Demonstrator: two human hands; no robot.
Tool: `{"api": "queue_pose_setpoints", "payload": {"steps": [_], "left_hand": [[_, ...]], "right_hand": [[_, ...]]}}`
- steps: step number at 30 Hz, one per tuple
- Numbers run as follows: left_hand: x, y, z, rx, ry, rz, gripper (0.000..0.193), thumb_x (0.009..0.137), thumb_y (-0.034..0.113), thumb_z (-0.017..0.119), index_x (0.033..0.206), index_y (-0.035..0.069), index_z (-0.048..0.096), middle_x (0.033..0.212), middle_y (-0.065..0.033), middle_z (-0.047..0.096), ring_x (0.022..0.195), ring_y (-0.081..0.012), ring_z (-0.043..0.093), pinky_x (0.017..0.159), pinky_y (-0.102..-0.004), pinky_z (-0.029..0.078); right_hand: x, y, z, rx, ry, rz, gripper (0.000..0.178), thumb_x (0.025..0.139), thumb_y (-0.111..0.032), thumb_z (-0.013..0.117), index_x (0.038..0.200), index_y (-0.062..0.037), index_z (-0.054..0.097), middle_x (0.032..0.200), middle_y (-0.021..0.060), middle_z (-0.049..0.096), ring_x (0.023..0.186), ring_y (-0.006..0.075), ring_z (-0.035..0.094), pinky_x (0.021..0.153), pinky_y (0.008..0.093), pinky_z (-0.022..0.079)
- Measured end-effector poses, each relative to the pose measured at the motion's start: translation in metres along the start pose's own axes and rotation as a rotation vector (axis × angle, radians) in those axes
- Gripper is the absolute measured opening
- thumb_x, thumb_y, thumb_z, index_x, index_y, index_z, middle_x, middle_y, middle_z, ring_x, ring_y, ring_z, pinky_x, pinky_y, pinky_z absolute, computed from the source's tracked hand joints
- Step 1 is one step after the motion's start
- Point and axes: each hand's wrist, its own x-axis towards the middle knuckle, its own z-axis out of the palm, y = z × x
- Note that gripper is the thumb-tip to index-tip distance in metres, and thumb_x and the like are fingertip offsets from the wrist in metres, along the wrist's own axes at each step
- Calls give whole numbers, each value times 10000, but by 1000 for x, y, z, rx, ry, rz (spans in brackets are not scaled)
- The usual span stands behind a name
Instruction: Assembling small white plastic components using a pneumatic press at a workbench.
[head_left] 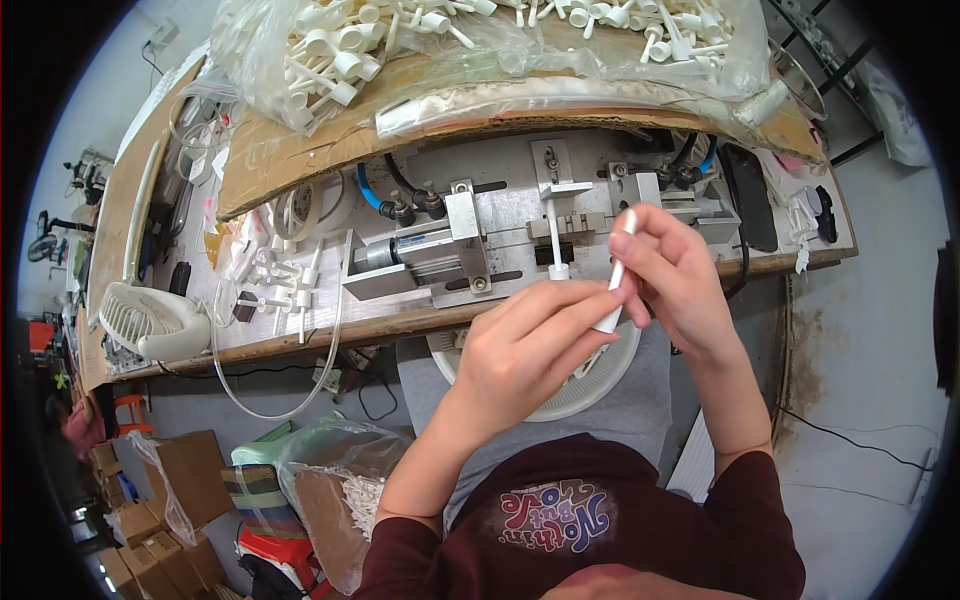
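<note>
In front of my lap, both hands meet on a slim white plastic stick (617, 272) that stands tilted and looks broader at its lower end. My right hand (675, 265) pinches its upper part between thumb and fingers. The fingertips of my left hand (530, 340) close on the lower part, which they partly cover. Just beyond sits a metal clamping fixture with a pneumatic cylinder (405, 250). A white plastic piece with a long stem (556, 240) stands in the middle of that fixture. Below my hands, a round white basket (625, 370) rests on my lap.
A cardboard sheet (270, 165) above the fixture bears clear bags of white cup-ended plastic pieces (345, 65). More white pieces (300, 295) lie on the bench at left, by a small white fan (155, 320). A black phone (748, 200) lies at right. Cartons (190, 470) stand on the floor.
</note>
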Motion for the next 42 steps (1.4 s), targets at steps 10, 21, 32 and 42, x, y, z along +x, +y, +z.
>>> {"api": "queue_pose_setpoints", "payload": {"steps": [10, 21, 32, 42], "left_hand": [[-12, -21, 8, 466, -22, -72, 268, 771, 57, 794, 1033, 34, 741, 1179, -87, 724, 766, -217, 706, 669, -317, 565], [-2, -26, 14, 619, -141, -48, 290, 733, 121, 816, 1011, 72, 750, 1222, -36, 719, 570, -203, 614, 585, -306, 519], [-3, -29, 15, 564, -122, -83, 259, 739, 131, 825, 982, 72, 757, 1193, -49, 731, 590, -200, 652, 589, -299, 528], [-15, -7, 2, 246, -206, -162, 303, 732, 48, 852, 1011, 4, 745, 1152, -129, 737, 644, -140, 696, 605, -257, 553]], "right_hand": [[128, -115, 7, -1201, 300, -356, 271, 787, -168, 708, 947, 51, 694, 880, 203, 703, 789, 344, 674, 725, 408, 530], [175, -72, -35, -1120, 152, -626, 240, 906, -235, 724, 915, -4, 656, 761, 29, 643, 692, 98, 569, 637, 283, 457], [20, -73, -94, -445, 318, -669, 124, 968, -109, 675, 1033, -4, 688, 842, 66, 710, 673, 80, 648, 585, 209, 489], [-60, -27, -253, -539, 945, -363, 340, 918, -166, 744, 1160, -6, 567, 755, 64, 693, 501, 48, 511, 439, 198, 349]]}}
